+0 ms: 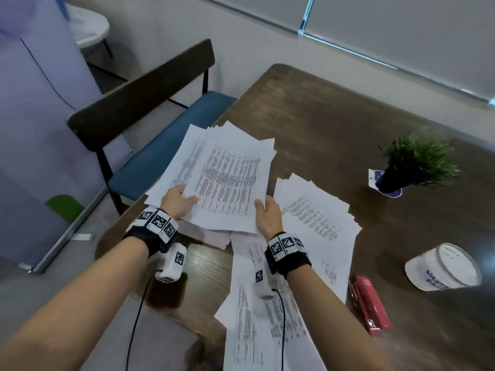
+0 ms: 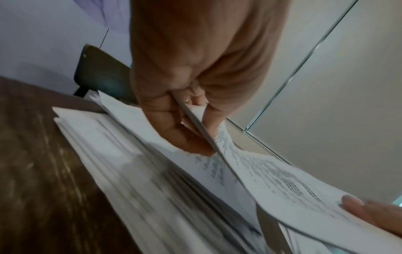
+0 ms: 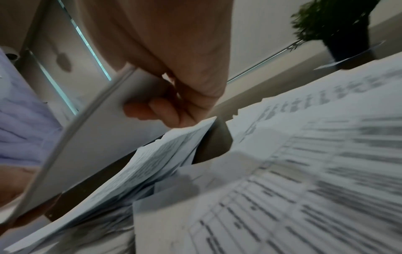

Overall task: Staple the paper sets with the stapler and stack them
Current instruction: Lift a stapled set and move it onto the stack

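Two hands, left hand (image 1: 179, 200) and right hand (image 1: 268, 215), are gripping a paper set (image 1: 230, 183) mid-frame with curled fingers (image 3: 150, 111). Loose papers (image 1: 318, 218) are covering the counter (image 1: 334, 113); red stapler (image 1: 371, 303) is lying lower right, near a cup (image 1: 442, 267) and plant (image 1: 417, 159).

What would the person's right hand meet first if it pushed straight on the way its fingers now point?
Probably only the paper set that the right hand already grips; beyond it lies bare table, though depth is unclear.

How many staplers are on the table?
1. The red stapler lies at the table's near right side, beside the loose papers. More could hide under the sheets.
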Tool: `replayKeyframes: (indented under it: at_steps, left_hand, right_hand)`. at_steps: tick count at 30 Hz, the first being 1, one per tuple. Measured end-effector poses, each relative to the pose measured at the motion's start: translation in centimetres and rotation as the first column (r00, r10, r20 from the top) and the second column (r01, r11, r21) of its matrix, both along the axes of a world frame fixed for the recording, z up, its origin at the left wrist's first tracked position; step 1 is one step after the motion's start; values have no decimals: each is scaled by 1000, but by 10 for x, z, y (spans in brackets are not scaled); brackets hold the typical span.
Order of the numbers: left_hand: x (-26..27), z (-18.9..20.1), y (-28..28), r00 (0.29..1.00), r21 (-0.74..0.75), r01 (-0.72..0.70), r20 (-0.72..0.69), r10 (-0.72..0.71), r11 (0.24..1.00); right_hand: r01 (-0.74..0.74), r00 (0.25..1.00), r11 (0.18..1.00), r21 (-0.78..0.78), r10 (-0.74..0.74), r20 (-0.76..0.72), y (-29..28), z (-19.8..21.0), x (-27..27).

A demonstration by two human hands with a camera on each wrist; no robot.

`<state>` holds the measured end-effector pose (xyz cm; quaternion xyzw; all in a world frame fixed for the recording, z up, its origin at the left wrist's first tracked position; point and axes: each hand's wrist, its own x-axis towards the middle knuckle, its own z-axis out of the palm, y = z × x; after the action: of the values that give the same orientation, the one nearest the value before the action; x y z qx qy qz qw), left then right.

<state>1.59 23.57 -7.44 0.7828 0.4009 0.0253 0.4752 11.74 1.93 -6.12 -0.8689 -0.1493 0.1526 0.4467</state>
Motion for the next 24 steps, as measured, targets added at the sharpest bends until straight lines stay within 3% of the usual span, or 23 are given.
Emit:
replayKeyframes:
  at_steps: [4,8,11,17,24]
  left_hand:
    - [14,-4,33,997,145,-25,-75,36,989]
    - [33,-13,64,973,221,-27,-216,76,975]
    - [49,-21,81,949,256,-58,-285,132,965]
    - [91,-28,103,980,180,-38,-186,72,983]
    - [115,-37,102,987,209,68,-158,-35,976]
  right_hand:
    - [6,999,1000,6,-5,-40,35,-4,9]
    - [-63,984,984,-169,32,-177,59,-15,20]
    - [-78,991,955,-287,42,-130,67,-29,27]
    - [74,997,943,-323,-75,9,79,-41,69]
    - [158,983,959,-236,-176,-59,92,-48,106]
